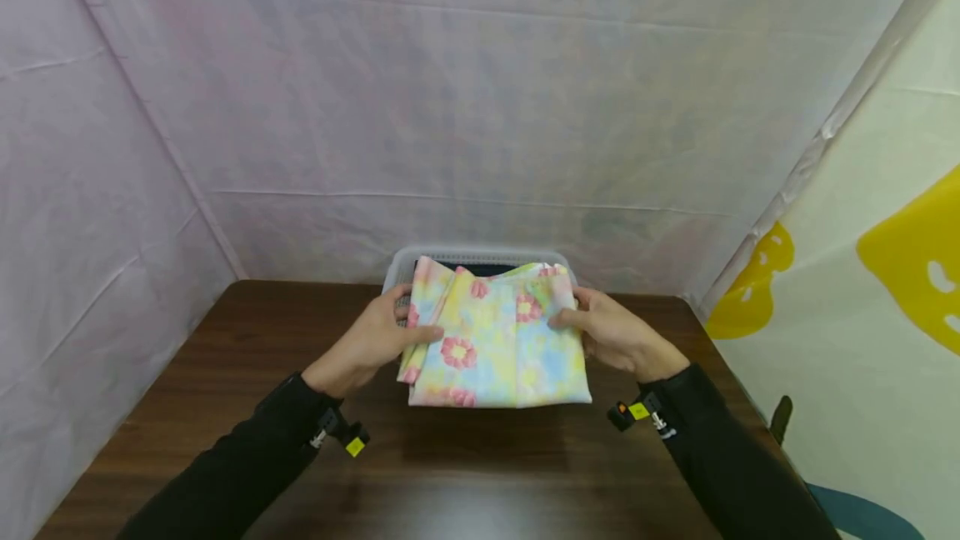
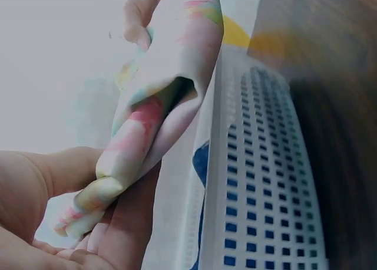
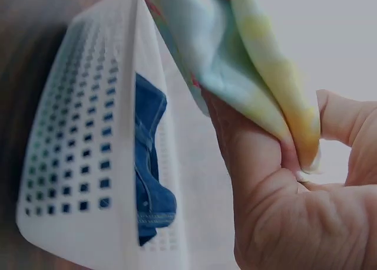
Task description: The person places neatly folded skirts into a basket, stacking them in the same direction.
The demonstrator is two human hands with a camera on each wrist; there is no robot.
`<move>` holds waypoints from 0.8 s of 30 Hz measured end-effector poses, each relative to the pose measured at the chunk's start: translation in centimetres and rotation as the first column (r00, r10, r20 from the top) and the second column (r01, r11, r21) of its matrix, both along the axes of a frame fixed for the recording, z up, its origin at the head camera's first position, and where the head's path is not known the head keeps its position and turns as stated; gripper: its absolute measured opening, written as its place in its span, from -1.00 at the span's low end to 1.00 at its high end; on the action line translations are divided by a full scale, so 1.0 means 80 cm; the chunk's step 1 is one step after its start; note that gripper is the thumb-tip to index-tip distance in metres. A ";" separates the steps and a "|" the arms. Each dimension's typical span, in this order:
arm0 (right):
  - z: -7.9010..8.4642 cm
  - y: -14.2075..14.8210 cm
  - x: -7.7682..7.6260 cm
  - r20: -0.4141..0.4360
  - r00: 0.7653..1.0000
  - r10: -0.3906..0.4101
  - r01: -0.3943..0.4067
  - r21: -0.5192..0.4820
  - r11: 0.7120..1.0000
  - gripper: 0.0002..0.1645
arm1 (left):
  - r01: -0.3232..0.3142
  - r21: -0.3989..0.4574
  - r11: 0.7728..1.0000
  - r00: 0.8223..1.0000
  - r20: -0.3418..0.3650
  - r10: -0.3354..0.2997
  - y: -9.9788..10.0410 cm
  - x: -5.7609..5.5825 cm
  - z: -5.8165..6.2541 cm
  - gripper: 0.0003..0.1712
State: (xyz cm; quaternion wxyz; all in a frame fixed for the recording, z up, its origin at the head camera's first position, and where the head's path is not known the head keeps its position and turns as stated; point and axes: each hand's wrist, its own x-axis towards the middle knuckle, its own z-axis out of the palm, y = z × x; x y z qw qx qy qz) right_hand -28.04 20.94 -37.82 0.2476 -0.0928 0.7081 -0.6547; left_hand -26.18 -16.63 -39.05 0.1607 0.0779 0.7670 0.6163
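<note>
A folded cloth [image 1: 487, 348], pastel yellow, blue and pink with pink flowers, is held up between both hands over the front of a white perforated basket [image 1: 401, 261]. My left hand [image 1: 378, 332] grips its left edge, thumb on the front face and fingers behind. At the opposite edge my right hand [image 1: 611, 332] pinches it the same way. In the left wrist view the layers of the folded cloth [image 2: 135, 134] bulge between thumb and fingers. Blue denim [image 3: 150, 164] with stitched seams lies inside the basket, partly hidden by its wall.
The basket stands on a dark brown wooden table [image 1: 300, 473], near its back edge. White sheeting [image 1: 480, 107] hangs behind and on the left. Yellow shapes [image 1: 750, 290] mark the right-hand sheet. A teal curved object [image 1: 862, 515] sits beyond the table at lower right.
</note>
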 end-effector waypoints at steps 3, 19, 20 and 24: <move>0.006 -0.001 -0.019 0.001 1.000 -0.016 0.016 0.011 1.000 -0.11 | -0.011 -0.009 1.000 1.000 -0.002 0.011 0.000 -0.015 0.005 0.12; 0.017 -0.022 -0.105 -0.014 0.996 -0.087 0.088 0.091 0.992 -0.02 | -0.022 -0.044 0.999 1.000 -0.004 0.022 0.007 -0.098 0.014 -0.12; 0.016 -0.024 -0.109 -0.016 0.996 -0.089 0.090 0.096 0.991 -0.03 | -0.029 -0.044 0.999 1.000 0.001 0.029 0.009 -0.103 0.012 -0.13; 0.006 -0.031 -0.121 -0.004 0.996 -0.086 0.086 0.114 0.990 -0.06 | -0.044 -0.054 0.998 0.999 0.012 0.045 0.014 -0.115 0.005 -0.20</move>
